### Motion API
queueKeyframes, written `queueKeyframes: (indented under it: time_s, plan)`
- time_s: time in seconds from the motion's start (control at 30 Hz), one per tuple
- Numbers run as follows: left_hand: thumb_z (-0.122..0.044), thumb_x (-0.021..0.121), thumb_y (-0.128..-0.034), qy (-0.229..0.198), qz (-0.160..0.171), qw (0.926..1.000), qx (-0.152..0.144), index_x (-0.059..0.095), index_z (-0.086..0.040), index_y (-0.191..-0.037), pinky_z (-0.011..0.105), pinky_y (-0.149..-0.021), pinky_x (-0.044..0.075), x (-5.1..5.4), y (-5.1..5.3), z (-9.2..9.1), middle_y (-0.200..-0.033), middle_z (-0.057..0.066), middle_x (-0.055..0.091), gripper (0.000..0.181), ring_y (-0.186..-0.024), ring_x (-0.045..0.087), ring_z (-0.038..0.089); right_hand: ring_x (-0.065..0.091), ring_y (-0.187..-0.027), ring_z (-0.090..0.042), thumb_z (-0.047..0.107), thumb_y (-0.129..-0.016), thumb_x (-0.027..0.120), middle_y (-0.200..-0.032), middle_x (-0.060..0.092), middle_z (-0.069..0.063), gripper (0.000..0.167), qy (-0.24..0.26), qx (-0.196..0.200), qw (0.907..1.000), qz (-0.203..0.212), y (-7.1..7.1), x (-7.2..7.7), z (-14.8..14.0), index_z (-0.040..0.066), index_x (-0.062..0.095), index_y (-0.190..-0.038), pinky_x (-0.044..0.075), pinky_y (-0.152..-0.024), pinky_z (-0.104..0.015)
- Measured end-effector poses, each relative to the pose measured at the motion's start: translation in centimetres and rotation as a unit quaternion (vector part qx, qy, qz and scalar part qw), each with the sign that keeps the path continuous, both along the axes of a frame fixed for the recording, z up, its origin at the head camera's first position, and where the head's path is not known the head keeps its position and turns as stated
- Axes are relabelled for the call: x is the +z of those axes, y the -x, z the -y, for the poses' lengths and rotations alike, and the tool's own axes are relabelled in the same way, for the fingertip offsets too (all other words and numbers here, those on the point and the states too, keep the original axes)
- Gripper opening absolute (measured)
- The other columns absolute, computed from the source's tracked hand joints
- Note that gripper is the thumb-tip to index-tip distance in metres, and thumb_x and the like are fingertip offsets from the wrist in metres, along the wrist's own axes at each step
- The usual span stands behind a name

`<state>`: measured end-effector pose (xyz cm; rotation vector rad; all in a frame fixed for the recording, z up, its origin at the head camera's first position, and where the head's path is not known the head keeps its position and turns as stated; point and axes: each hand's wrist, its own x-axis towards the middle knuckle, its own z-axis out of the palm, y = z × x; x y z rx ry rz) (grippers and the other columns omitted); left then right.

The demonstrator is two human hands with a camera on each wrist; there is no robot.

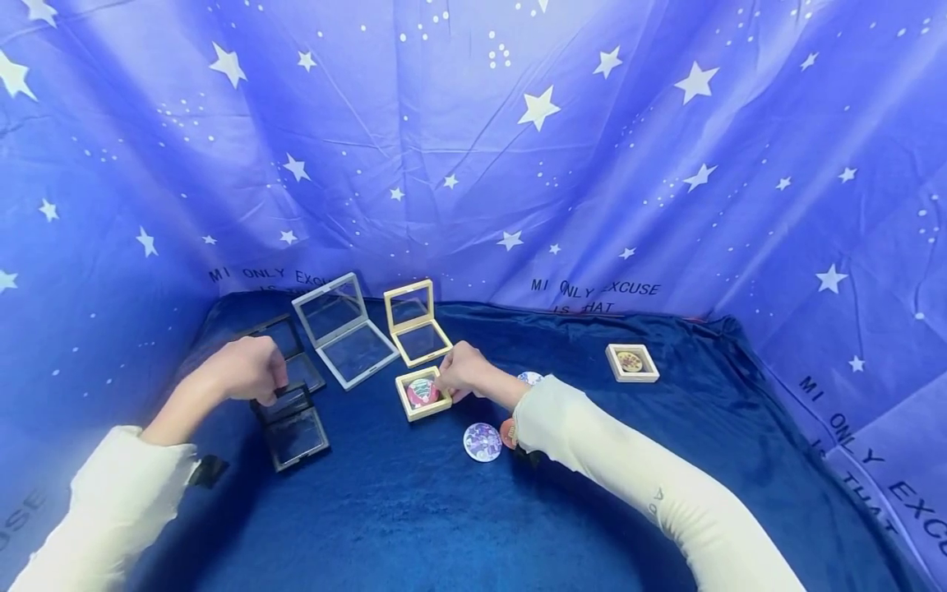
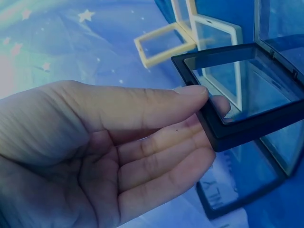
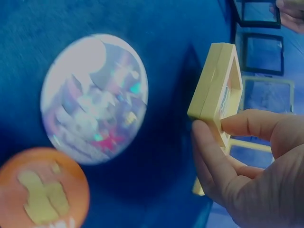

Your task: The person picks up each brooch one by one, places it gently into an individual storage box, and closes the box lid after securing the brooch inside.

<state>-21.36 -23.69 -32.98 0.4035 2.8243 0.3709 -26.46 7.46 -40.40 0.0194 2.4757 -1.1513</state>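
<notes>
My left hand (image 1: 255,366) pinches the edge of an open black hinged display frame (image 2: 266,135) between thumb and fingers; its clear film panel shows in the left wrist view. With thumb and fingertips, my right hand (image 1: 466,370) grips the side of a pale yellow display frame (image 3: 209,85). That frame is closed, and a round red and green badge (image 1: 422,393) shows inside it. Near the right forearm lie a purple and white round badge (image 1: 482,442) and an orange one (image 3: 42,190), partly hidden by the sleeve in the head view.
Behind the hands stand an open white frame (image 1: 370,374) and an open yellow frame (image 1: 425,359). Another open black frame (image 1: 320,376) is partly behind the left hand. A cream frame (image 1: 647,377) with a yellow badge lies at the right. Another badge (image 1: 529,377) shows beyond the right forearm.
</notes>
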Motion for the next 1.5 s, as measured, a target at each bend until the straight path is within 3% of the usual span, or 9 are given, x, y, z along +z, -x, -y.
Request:
queueKeyframes:
  time_s: [0.27, 0.53, 0.67, 0.77, 0.97, 1.1, 1.27, 1.5]
  plan:
    - [0.002, 0.074, -0.0669, -0.022, -0.052, 0.9977, -0.037, 0.076, -0.007, -0.078, 0.047, -0.076, 0.058, 0.5, 0.3, -2.8, -0.08, 0.006, 0.075, 0.015, -0.076, 0.069, 0.025, 0.054, -0.053, -0.008, -0.007, -0.083, 0.07, -0.066, 0.057, -0.002, 0.008, 0.024, 0.001, 0.9997, 0.002, 2.0, 3.5, -2.8, -0.004, 0.066, -0.09, 0.06, -0.057, -0.028]
    - [0.002, 0.074, -0.0782, -0.063, -0.069, 0.9942, -0.053, 0.078, -0.004, -0.09, 0.045, -0.077, 0.06, 0.3, 0.7, -6.5, -0.084, 0.006, 0.077, 0.014, -0.081, 0.073, 0.023, 0.055, -0.056, -0.007, -0.006, -0.086, 0.067, -0.083, 0.062, -0.009, 0.031, 0.01, -0.024, 0.9996, -0.005, 5.2, 7.3, -8.4, -0.013, 0.066, -0.116, 0.059, -0.059, -0.024]
    - [0.003, 0.071, -0.0811, -0.076, -0.096, 0.9911, -0.052, 0.079, -0.003, -0.094, 0.044, -0.077, 0.061, -0.4, 1.1, -8.1, -0.089, 0.01, 0.078, 0.016, -0.084, 0.074, 0.024, 0.057, -0.057, -0.007, -0.008, -0.086, 0.064, -0.091, 0.064, -0.014, 0.037, -0.016, -0.044, 0.9988, -0.016, 6.3, 8.4, -11.8, -0.015, 0.063, -0.123, 0.06, -0.062, -0.025]
    - [0.002, 0.072, -0.0836, -0.082, -0.1, 0.9904, -0.049, 0.08, -0.002, -0.096, 0.043, -0.078, 0.061, -0.7, 1.4, -9.1, -0.092, 0.011, 0.079, 0.015, -0.086, 0.075, 0.026, 0.057, -0.055, -0.007, -0.009, -0.086, 0.063, -0.087, 0.065, -0.012, 0.04, -0.039, -0.056, 0.9974, -0.021, 6.7, 8.8, -14.2, -0.016, 0.061, -0.125, 0.06, -0.061, -0.026]
    - [-0.001, 0.074, -0.086, -0.086, -0.095, 0.9908, -0.043, 0.08, -0.004, -0.098, 0.044, -0.082, 0.061, -1.3, 2.0, -10.5, -0.095, 0.01, 0.079, 0.014, -0.09, 0.075, 0.026, 0.06, -0.055, -0.011, -0.014, -0.074, 0.061, -0.079, 0.066, -0.01, 0.044, -0.09, -0.068, 0.9933, -0.023, 7.3, 7.8, -17.8, -0.017, 0.064, -0.117, 0.061, -0.06, -0.028]
    - [-0.002, 0.074, -0.0863, -0.091, -0.097, 0.9899, -0.05, 0.08, -0.003, -0.099, 0.044, -0.084, 0.06, -1.8, 2.3, -11.2, -0.096, 0.011, 0.079, 0.014, -0.093, 0.075, 0.027, 0.065, -0.056, -0.015, -0.017, -0.064, 0.059, -0.076, 0.069, -0.008, 0.037, -0.122, -0.077, 0.9893, -0.021, 7.4, 6.1, -19.4, -0.013, 0.072, -0.098, 0.063, -0.064, -0.032]
    - [-0.002, 0.073, -0.0871, -0.101, -0.077, 0.9906, -0.051, 0.08, -0.004, -0.1, 0.043, -0.084, 0.061, -2.3, 2.4, -11.7, -0.097, 0.01, 0.079, 0.014, -0.093, 0.075, 0.026, 0.066, -0.052, -0.015, -0.015, -0.062, 0.062, -0.065, 0.066, -0.005, 0.019, -0.167, -0.09, 0.9819, -0.008, 7.7, 4.1, -21.1, -0.002, 0.07, -0.074, 0.062, -0.064, -0.034]
    - [-0.002, 0.073, -0.0882, -0.102, -0.059, 0.992, -0.045, 0.08, -0.006, -0.101, 0.043, -0.085, 0.06, -2.6, 2.9, -12.0, -0.098, 0.009, 0.08, 0.015, -0.095, 0.075, 0.025, 0.065, -0.052, -0.014, -0.014, -0.062, 0.062, -0.066, 0.064, -0.007, 0.019, -0.178, -0.113, 0.9776, 0.007, 8.0, 2.8, -22.2, 0.0, 0.064, -0.075, 0.061, -0.06, -0.03]
